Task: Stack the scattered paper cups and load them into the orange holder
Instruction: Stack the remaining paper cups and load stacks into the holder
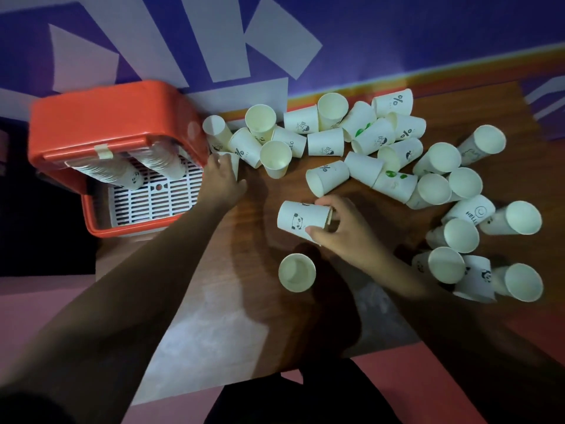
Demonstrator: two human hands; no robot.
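Several white paper cups (394, 148) lie scattered over the wooden table (269, 313), most on their sides. The orange holder (107, 117) stands at the table's left end, with two cup stacks (122, 172) lying inside over a white grid. My right hand (339, 231) grips a panda-print cup (301, 220) lying on its side at mid-table. My left hand (223, 179) reaches beside the holder and touches a cup (232, 160) with its fingers; whether it grips that cup is unclear. One cup (296, 272) stands upright near my right wrist.
A purple wall with pale shapes (275, 41) rises behind the table. More cups (477, 249) crowd the table's right side. The pink floor (428, 393) shows below the table's near edge, and a dark object (39, 209) sits left of the holder.
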